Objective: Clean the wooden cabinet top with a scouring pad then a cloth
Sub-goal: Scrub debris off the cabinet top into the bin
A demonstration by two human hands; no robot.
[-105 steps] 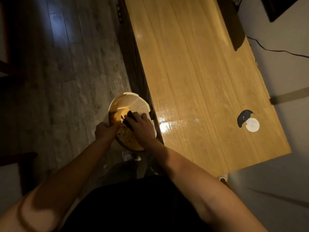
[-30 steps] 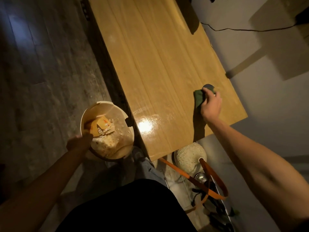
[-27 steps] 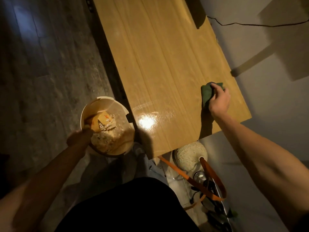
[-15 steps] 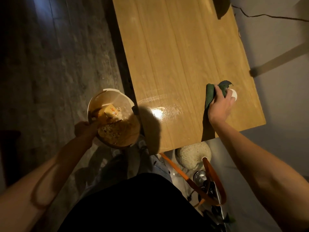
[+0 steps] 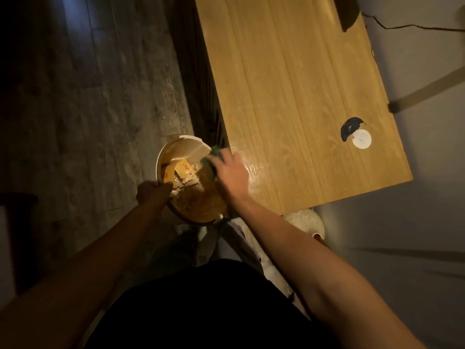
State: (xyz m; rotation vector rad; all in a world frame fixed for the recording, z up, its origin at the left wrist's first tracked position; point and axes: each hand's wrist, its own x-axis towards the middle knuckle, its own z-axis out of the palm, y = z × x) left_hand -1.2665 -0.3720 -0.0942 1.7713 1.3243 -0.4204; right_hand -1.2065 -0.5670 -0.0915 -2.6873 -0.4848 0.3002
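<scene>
The right hand [image 5: 230, 172] is blurred, at the near left edge of the cabinet top [image 5: 297, 96], half over the rim of the bin [image 5: 161, 159]. Green scouring pad [image 5: 214, 154] shows under its fingers, which lie over the pad; whether they curl round it or merely press it cannot be told. The pad sits right at the bench edge where it meets the bin, partly hidden by the hand.

The left hand [image 5: 151, 191] grips the bin's near rim, fingers curled round it, holding the bin just beside the bench edge. Inside the bin lie yellow cartons [image 5: 180, 170] and pale scraps.

Just past the right hand, a wet gleam [image 5: 254, 165] shines on the wood near the left edge. Toward the near right corner of the bench lie a white round disc [image 5: 361, 139] and a dark patch [image 5: 349, 127] touching it. A dark shadow sits at the far right edge, and a thin black cable [image 5: 402, 27] runs along the wall beyond. Below the near edge a pale round object [image 5: 304, 220] stands on the floor [image 5: 88, 109].
</scene>
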